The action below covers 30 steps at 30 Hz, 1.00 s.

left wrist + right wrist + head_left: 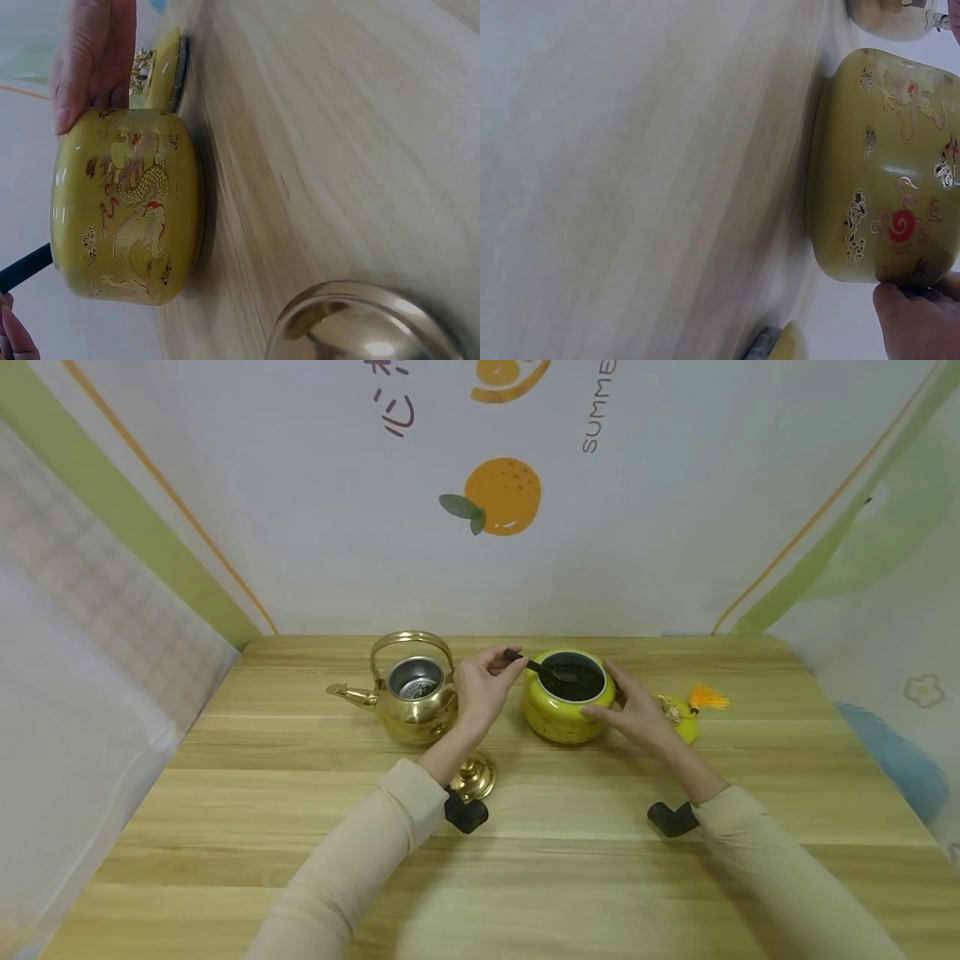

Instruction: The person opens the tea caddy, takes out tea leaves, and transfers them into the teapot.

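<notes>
My left hand (480, 689) pinches the black handle of a spoon (534, 667), and the spoon's bowl is inside the mouth of a round yellow jar (562, 722). Dark contents fill much of that jar. On its right side my right hand (637, 708) holds the jar, thumb at the front and fingers round the far rim. The left wrist view shows a gold dragon on the jar's wall (131, 206). Just left of my left hand stands a brass teapot (420, 714), uncovered, with a perforated strainer and some dark bits inside.
A brass lid (476, 777) lies on the wooden table (555, 885), partly behind my left forearm. Beyond my right wrist is the yellow jar lid (686, 727) with an orange tassel (707, 697). A printed cloth (360, 560) hangs at the table's back edge.
</notes>
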Motion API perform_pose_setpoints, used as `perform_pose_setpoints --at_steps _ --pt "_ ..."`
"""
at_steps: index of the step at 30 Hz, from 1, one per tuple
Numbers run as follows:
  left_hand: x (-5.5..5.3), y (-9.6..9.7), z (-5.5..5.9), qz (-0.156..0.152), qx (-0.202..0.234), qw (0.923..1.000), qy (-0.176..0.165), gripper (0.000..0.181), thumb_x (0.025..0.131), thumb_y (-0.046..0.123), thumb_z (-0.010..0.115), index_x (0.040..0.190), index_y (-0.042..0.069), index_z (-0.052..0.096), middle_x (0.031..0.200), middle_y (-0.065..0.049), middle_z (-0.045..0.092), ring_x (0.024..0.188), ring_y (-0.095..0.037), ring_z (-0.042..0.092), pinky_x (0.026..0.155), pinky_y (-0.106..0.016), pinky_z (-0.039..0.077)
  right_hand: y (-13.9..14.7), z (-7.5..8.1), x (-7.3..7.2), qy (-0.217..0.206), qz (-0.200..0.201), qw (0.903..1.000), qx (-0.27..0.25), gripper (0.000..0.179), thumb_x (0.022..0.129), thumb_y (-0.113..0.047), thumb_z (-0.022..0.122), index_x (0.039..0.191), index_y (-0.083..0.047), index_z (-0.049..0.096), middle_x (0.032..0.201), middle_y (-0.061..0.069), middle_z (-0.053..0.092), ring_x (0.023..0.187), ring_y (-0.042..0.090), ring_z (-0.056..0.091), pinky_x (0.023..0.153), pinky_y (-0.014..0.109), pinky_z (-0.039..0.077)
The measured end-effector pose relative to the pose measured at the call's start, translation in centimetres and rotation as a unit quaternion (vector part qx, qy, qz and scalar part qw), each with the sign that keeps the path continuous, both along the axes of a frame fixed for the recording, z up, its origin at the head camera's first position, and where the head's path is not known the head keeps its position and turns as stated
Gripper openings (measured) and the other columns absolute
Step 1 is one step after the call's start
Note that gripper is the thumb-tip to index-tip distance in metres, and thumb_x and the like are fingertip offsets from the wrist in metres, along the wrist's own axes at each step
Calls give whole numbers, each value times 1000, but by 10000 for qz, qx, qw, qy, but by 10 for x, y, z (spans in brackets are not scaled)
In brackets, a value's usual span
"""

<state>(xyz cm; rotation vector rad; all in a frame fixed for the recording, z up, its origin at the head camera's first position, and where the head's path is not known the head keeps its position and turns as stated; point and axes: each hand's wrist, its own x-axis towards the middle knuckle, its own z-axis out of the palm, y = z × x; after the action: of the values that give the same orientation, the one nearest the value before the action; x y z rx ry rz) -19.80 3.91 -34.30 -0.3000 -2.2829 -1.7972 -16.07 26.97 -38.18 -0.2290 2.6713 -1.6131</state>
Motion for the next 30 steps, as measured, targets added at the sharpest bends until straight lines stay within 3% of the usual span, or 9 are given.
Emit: perform_pose_setpoints --at_steps 6,13,17,30 --pt "-5 2 -1 -86 -378 9991 145 21 83 13 72 100 1 72 90 -13 73 78 -23 69 67 -24 55 -1 1 1 -14 36 10000 -41 87 87 -16 68 149 2 11 155 22 11 141 36 18 113 45 22" --pt "-11 8 -1 -234 -909 9953 253 18 85 17 70 99 6 73 87 -8 73 73 -18 68 56 -15 46 -1 0 1 62 21 9999 -113 86 86 -14 69 149 2 12 155 22 12 141 36 18 114 45 22" --pt "-11 12 2 -238 -1192 9918 386 18 85 20 71 97 7 74 84 -7 73 71 -17 67 55 -15 45 -1 1 2 92 6 9999 -98 86 87 -15 69 149 2 12 155 22 14 141 36 20 113 46 23" --pt "-7 23 -7 -345 -1319 9905 184 12 82 17 74 91 9 76 82 -6 74 73 -16 69 62 -20 51 -1 1 3 83 -17 9999 -113 86 87 -15 68 150 -1 12 155 21 13 140 36 21 113 47 23"
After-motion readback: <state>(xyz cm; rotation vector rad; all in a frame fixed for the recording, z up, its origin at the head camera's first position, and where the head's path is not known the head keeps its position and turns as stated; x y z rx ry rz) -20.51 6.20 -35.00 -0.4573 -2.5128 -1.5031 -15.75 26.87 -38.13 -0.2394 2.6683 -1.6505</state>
